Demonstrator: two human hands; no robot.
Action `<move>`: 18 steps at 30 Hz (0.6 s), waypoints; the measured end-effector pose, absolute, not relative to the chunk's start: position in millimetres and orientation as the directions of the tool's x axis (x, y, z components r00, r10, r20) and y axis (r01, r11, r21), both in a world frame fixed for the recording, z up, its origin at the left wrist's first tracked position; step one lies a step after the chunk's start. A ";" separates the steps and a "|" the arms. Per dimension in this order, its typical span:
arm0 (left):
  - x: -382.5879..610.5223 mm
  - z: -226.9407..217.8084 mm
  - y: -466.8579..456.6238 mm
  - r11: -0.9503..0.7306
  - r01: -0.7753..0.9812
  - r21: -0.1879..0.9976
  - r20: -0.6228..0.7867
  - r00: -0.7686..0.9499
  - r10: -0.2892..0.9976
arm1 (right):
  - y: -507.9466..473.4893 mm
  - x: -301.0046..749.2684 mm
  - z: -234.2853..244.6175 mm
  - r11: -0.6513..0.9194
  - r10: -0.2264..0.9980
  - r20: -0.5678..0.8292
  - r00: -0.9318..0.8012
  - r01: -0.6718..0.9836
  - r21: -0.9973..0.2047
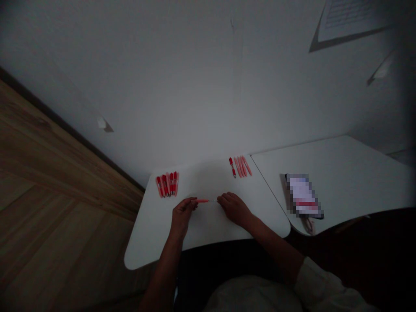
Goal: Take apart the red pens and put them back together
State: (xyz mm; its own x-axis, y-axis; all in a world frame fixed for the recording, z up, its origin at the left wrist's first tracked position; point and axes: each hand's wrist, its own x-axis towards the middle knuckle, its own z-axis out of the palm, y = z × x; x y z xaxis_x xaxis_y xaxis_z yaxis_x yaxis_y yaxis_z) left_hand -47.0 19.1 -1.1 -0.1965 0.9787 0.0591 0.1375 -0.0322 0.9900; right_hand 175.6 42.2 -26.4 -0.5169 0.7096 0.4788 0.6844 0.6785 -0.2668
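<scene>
Between the fingers of my left hand [182,213] is a pink pen barrel [203,200], lying level and pointing to the right. A thin, pale pen refill [212,200] runs from the barrel's right end to the pinched fingertips of my right hand [234,209]. Both hands are closed just above the white table [208,229]. Beyond my left hand lies a row of several red and pink pens [167,185]. Beyond my right hand are several plain pink barrels [242,166], with a red pen [232,167] at their left side.
A second white table [344,173] adjoins on the right, with a phone [303,196], its screen blurred out, and a looped cord [310,225] at its edge. The pale wall [195,86] rises behind the tables. Wooden flooring [48,229] shows at the left.
</scene>
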 end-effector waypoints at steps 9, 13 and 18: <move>-48.4 0.1 18.7 -0.019 0.168 0.986 0.052 -0.196 0.979 | 41.3 175.4 -24.5 0.677 0.714 0.463 -0.525 0.688 -0.263; -46.3 -0.4 17.6 -0.002 0.193 0.981 0.036 -0.173 0.984 | 41.3 174.6 -24.4 0.682 0.708 0.472 -0.525 0.680 -0.267; -42.7 -0.2 17.1 0.020 0.201 0.979 0.006 -0.128 0.992 | 41.8 173.5 -26.1 0.684 0.703 0.478 -0.527 0.684 -0.253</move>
